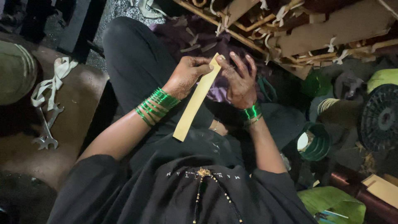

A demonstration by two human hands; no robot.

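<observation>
Hands meet over the lap, seated person in black. Left hand (186, 74) pinches the top end of a long pale cardboard strip (195, 101), fingers closed on it; right hand (240, 81) rests fingertips against the same end, fingers spread, not clearly gripping. Strip hangs slanted down across the thigh, lower end free. Green bangles (155, 105) on both wrists.

Risks, as judged: free end could catch on clothing and crease; the light pinch could slip (only one end is held). Wrenches (47, 128) on the brown surface at left, well apart. Dim light hides the fingertips' exact contact.
</observation>
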